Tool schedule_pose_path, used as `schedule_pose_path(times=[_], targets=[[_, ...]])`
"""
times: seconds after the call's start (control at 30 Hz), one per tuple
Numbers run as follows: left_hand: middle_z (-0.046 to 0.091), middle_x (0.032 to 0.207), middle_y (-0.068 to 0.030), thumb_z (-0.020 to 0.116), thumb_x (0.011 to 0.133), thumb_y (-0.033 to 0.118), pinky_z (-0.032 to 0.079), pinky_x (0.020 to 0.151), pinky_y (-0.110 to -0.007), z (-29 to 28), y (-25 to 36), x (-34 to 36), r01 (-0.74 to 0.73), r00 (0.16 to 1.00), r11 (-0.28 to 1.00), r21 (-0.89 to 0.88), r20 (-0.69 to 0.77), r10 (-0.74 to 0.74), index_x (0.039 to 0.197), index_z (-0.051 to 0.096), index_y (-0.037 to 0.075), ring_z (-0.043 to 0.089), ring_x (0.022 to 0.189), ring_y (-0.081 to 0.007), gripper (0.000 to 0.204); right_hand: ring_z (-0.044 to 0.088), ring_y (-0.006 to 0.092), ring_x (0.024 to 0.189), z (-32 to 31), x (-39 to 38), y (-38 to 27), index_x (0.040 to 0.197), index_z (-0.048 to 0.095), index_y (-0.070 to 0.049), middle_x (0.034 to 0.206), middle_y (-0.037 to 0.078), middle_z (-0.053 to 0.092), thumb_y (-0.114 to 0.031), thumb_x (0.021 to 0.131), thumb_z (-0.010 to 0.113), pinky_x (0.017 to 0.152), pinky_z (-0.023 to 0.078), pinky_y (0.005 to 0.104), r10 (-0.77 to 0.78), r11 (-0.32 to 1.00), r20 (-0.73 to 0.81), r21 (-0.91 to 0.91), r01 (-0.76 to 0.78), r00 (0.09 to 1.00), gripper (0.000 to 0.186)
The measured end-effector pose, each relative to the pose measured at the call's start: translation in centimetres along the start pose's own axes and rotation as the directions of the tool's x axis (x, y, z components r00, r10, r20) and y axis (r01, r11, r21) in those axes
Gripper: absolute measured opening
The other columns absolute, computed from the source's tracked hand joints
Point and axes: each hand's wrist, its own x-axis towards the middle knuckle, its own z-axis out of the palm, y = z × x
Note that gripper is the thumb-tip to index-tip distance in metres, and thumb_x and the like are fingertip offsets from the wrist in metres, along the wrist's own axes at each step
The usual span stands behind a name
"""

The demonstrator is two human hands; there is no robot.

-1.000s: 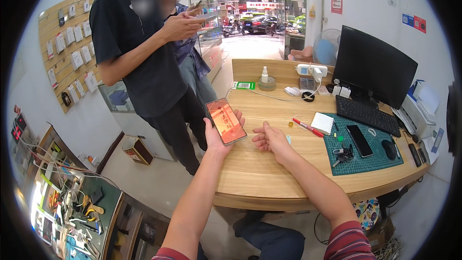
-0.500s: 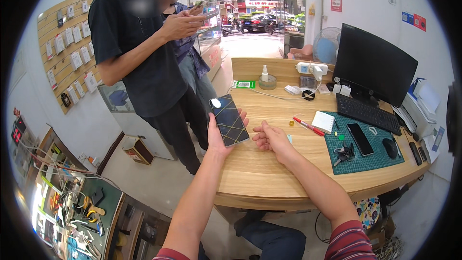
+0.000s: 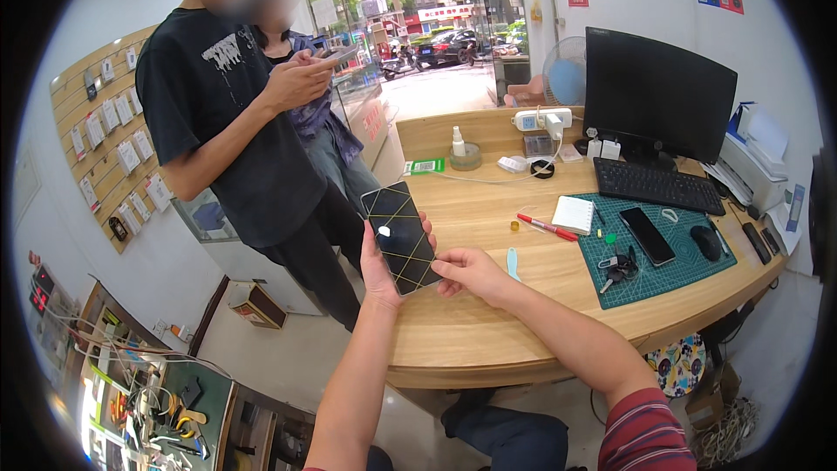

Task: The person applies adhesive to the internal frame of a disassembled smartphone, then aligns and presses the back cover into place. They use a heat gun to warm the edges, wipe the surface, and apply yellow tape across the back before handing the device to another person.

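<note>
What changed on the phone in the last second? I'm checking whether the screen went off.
The phone in the left hand went from a lit orange-red screen to dark, crossed by yellow lines. The right hand stayed at its lower edge; the person standing and the desk are unchanged.

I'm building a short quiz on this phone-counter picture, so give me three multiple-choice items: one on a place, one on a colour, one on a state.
1. Where does the red pen lie?
A. on the bare wooden counter, left of the green mat
B. on the keyboard
C. on the floor

2. What colour is the cutting mat?
A. blue
B. green
C. white

3. How is the phone with the crossed yellow lines held?
A. lying flat on the counter
B. gripped in the left hand, the right hand touching its lower edge
C. tucked in a pocket

Answers: 1 A, the pen rests on wood beside the mat. 2 B, the mat is green. 3 B, left fingers wrap it above the counter edge.
</note>
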Motion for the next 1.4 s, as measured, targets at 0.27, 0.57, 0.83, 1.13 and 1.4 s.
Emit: schedule_pose_path(times=[0.27, 0.57, 0.83, 1.13, 1.4], targets=[[0.058, 0.136, -0.0221, 0.044, 0.099, 0.067, 0.051, 0.103, -0.046, 0.2, 0.0, 0.0, 0.007, 1.0, 1.0, -0.029, 0.02, -0.007, 0.146, 0.043, -0.004, 0.061, 0.118, -0.0352, 0.085, 0.07, 0.0134, 0.079, 0.2, -0.3, -0.4, 0.124, 0.063, 0.002, 0.093, 0.006, 0.07, -0.026, 0.1, 0.068, 0.072, 0.058, 0.0286, 0.0, 0.999, 0.008, 0.04, 0.0, 1.0, 0.037], [0.056, 0.135, -0.0169, 0.058, 0.095, 0.062, 0.051, 0.103, -0.043, -0.6, 0.8, 0.2, 0.026, 0.983, 1.0, 0.013, 0.181, -0.028, 0.147, 0.039, -0.001, 0.059, 0.119, -0.0296, 0.084, 0.069, 0.0115, 0.078, 0.2, -0.2, -0.3, 0.119, 0.067, -0.001, 0.09, 0.002, 0.069, -0.026, 0.1, 0.068, 0.072, 0.058, 0.0272, 0.011, 0.996, 0.075, 0.084, -0.017, 0.997, 0.032], [0.055, 0.138, -0.0128, 0.057, 0.097, 0.061, 0.051, 0.101, -0.044, -0.6, 0.7, 0.1, 0.005, 0.986, 1.0, 0.0, 0.168, -0.005, 0.147, 0.039, 0.0, 0.059, 0.121, -0.0275, 0.081, 0.068, 0.0117, 0.078, 0.6, -0.6, -0.7, 0.12, 0.067, -0.001, 0.092, 0.003, 0.069, -0.026, 0.101, 0.067, 0.072, 0.057, 0.0276, 0.024, 0.999, 0.105, 0.043, -0.029, 0.994, 0.032], [0.048, 0.152, -0.0144, 0.012, 0.102, 0.07, 0.05, 0.105, -0.046, 0.2, -0.7, 0.7, -0.045, 0.99, 0.949, 0.311, -0.113, 0.084, 0.154, 0.035, 0.005, 0.053, 0.133, -0.0329, 0.086, 0.067, 0.0099, 0.074, -0.5, 0.5, 1.0, 0.115, 0.067, -0.003, 0.085, 0.001, 0.068, -0.027, 0.103, 0.063, 0.068, 0.056, 0.0259, -0.091, 0.996, -0.076, -0.026, 0.089, 0.993, 0.027], [0.057, 0.143, -0.0114, 0.015, 0.103, 0.071, 0.047, 0.104, -0.038, -2.3, -1.0, 0.9, 0.059, 0.927, 0.824, 0.563, -0.338, 0.165, 0.147, 0.045, 0.004, 0.059, 0.122, -0.0226, 0.086, 0.066, 0.0117, 0.071, 0.1, -0.2, -0.1, 0.112, 0.065, -0.004, 0.093, 0.004, 0.07, -0.027, 0.106, 0.055, 0.065, 0.053, 0.0242, 0.002, 0.959, -0.065, 0.284, 0.017, 0.998, 0.026]])
